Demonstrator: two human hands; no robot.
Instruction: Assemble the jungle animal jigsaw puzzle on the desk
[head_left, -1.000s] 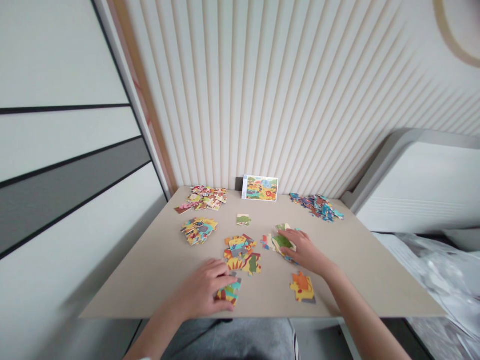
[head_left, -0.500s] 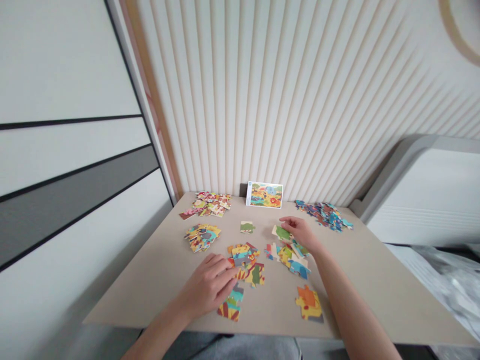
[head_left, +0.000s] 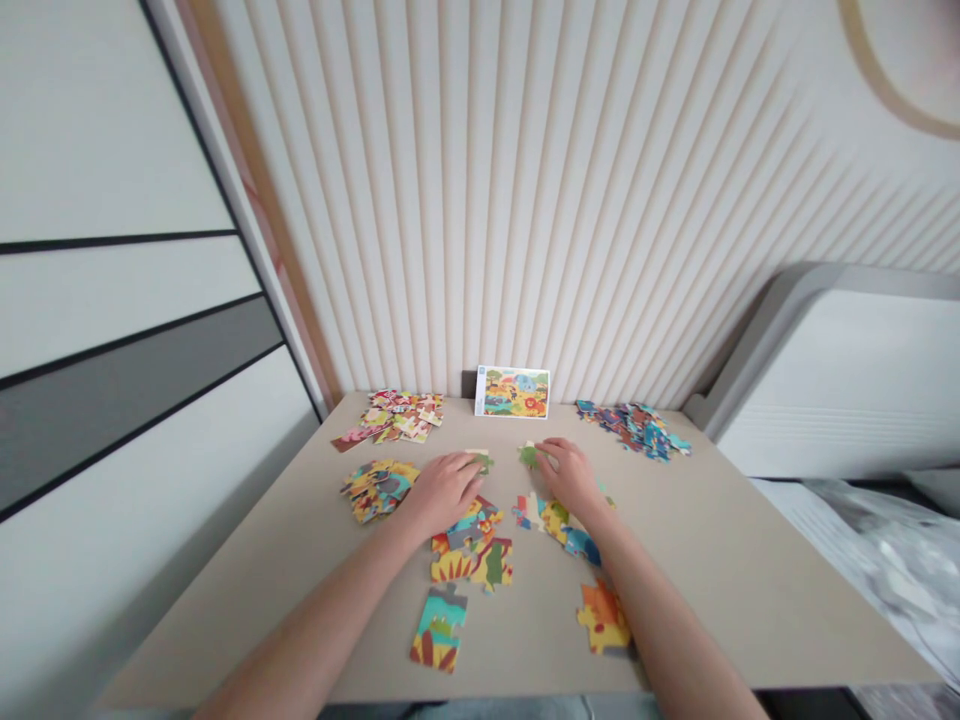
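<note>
My left hand (head_left: 444, 494) reaches over the table with its fingers bent down on a green and cream puzzle piece (head_left: 484, 463), whose left part they cover. A second green puzzle piece (head_left: 528, 455) is pinched at its right edge by my right hand (head_left: 568, 474). A gap separates the two pieces. Below my left hand lie several joined or overlapping pieces (head_left: 480, 565) in yellow, red and green. Under my right wrist is a loose group of pieces (head_left: 556, 520), partly hidden by the arm.
A picture card (head_left: 513, 392) leans at the wall. Puzzle heaps lie at back left (head_left: 397, 415), left (head_left: 379, 488) and back right (head_left: 637, 428). Near the front edge are a turquoise joined section (head_left: 440, 628) and an orange-yellow one (head_left: 602, 618). A clear plastic bag (head_left: 892, 550) lies right of the table.
My left hand has moved up and forward from the lower pieces to the green piece. My right hand has brought its green piece left, closer to the other. The view has shifted slightly.
</note>
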